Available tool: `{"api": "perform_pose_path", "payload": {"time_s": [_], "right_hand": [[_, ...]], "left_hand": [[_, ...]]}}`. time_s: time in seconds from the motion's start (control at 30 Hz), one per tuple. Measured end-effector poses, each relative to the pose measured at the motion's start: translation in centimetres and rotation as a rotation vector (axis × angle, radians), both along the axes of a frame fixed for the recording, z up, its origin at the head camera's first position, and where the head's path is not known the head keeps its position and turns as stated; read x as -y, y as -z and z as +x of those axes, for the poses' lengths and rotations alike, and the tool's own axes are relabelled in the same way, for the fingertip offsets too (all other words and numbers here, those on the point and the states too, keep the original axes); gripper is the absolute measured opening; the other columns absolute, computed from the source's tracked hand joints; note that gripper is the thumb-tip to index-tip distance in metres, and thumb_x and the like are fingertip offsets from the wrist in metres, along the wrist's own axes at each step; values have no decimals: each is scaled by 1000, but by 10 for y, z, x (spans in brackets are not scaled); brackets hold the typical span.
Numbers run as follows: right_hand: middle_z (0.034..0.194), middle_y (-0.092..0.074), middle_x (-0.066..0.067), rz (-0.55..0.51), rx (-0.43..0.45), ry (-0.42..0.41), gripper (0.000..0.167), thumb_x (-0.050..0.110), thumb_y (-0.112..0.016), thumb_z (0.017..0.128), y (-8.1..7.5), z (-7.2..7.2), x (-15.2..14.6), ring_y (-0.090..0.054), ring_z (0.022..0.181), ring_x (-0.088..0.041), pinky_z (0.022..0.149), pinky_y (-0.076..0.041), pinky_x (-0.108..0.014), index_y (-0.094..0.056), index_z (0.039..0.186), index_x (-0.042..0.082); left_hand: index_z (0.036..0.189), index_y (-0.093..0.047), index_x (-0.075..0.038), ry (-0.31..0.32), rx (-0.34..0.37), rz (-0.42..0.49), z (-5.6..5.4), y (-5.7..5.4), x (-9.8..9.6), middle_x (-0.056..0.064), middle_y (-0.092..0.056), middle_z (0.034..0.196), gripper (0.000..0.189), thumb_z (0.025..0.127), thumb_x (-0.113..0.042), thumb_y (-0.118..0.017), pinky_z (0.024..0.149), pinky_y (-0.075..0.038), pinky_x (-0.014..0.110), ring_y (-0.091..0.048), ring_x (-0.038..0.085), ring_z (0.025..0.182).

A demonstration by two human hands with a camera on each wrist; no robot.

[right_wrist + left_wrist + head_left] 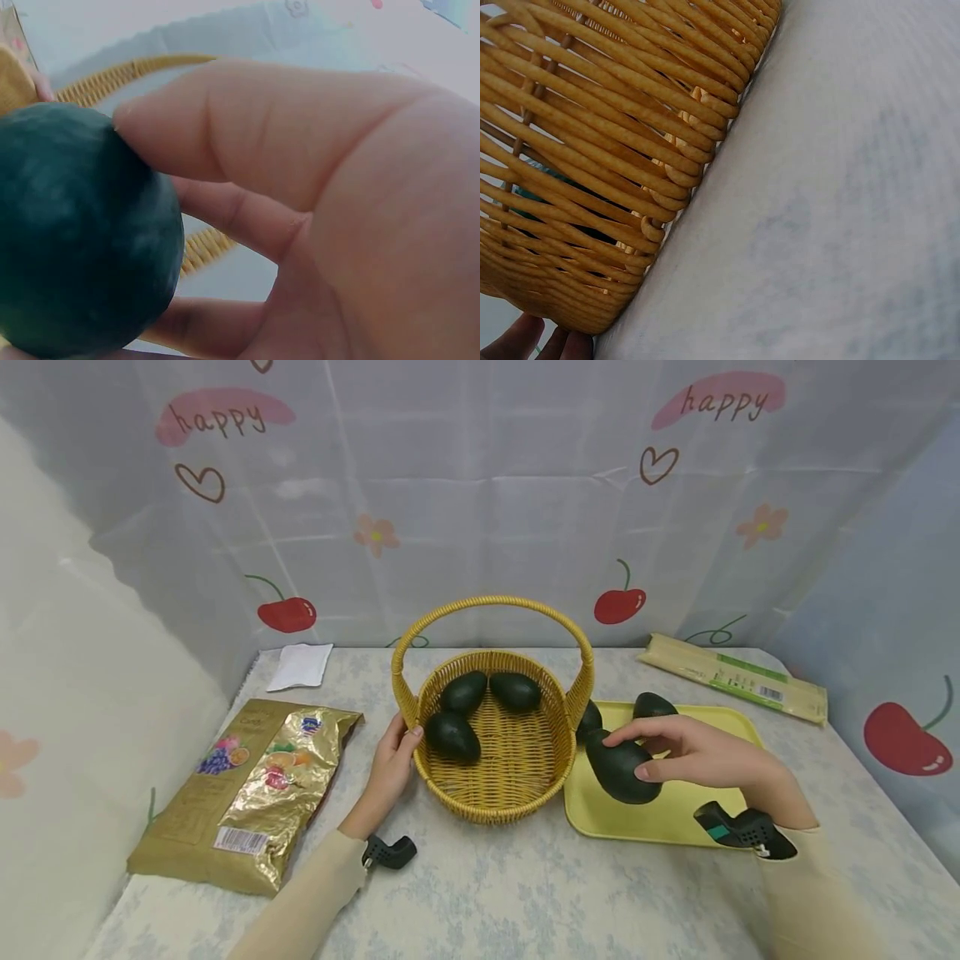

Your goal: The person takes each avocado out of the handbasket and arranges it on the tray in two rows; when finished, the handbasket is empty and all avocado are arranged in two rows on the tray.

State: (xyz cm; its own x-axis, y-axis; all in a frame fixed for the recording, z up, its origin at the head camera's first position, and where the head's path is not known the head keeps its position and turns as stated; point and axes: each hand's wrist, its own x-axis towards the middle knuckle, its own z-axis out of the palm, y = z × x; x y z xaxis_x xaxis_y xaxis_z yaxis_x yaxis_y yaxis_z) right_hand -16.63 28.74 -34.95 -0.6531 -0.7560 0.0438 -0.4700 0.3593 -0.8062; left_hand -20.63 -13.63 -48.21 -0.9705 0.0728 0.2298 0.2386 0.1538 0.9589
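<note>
A round yellow wicker basket (517,777) with a tall arched handle stands mid-table, with three dark green avocados (453,737) inside. My left hand (392,758) holds the basket's left side by the foot of the handle; in the left wrist view its fingertips (566,343) lie against the wickerwork. To the right of the basket, my right hand (686,750) grips another avocado (622,772) between thumb and fingers, above a yellow tray (675,818). Behind it, two more avocados show at the tray, one (654,704) at the back and one (589,720) partly hidden by the basket.
A gold candy bag (247,793) lies left of the basket, with a small white packet (300,666) behind it. At the back right rests a long pale green package (735,678). Printed curtains (480,510) enclose the back and sides of the table.
</note>
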Motion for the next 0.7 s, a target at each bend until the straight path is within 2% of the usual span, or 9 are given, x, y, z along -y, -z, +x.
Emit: {"api": "perform_pose_path", "payload": {"time_s": [0.17, 0.3, 0.4, 0.53, 0.7], "right_hand": [[126, -61, 22, -7, -62, 68, 45, -4, -61, 96, 0, 6, -32, -65, 91, -8, 72, -54, -26, -60, 138, 11], [126, -61, 24, -3, -55, 148, 46, -8, -56, 96, -2, 4, -62, -68, 89, -8, 73, -55, -25, -58, 139, 7], [131, -56, 29, 42, -8, 270, 45, -4, -54, 99, -1, 1, -86, -66, 98, -3, 75, -55, -25, -56, 142, 10], [129, -53, 33, 58, 78, 392, 46, -1, -53, 101, 5, -6, -112, -66, 100, -1, 74, -58, -28, -55, 143, 16], [124, -54, 35, 44, 144, 466, 45, -2, -53, 102, 15, -17, -132, -66, 100, 3, 72, -61, -30, -57, 140, 22]], "left_hand": [[160, -35, -10, 1, 0, 2, -1, 1, 0, 15, -41, 162, 53, 109, -16, -47, 102, -38, 6, -41, 31, 147], [159, -36, -9, -10, -1, -5, -1, 1, 1, 16, -42, 161, 52, 108, -15, -47, 102, -38, 6, -42, 32, 147], [159, -36, -8, -11, -3, -9, -2, 1, 1, 17, -42, 161, 52, 108, -15, -46, 102, -38, 7, -42, 32, 147], [158, -37, -7, -12, -9, 2, -2, 2, 0, 17, -42, 161, 52, 108, -14, -47, 101, -38, 6, -41, 33, 147], [158, -38, -6, -17, -15, 14, -2, 3, 0, 18, -42, 160, 52, 108, -13, -48, 101, -39, 6, -42, 33, 146]]}}
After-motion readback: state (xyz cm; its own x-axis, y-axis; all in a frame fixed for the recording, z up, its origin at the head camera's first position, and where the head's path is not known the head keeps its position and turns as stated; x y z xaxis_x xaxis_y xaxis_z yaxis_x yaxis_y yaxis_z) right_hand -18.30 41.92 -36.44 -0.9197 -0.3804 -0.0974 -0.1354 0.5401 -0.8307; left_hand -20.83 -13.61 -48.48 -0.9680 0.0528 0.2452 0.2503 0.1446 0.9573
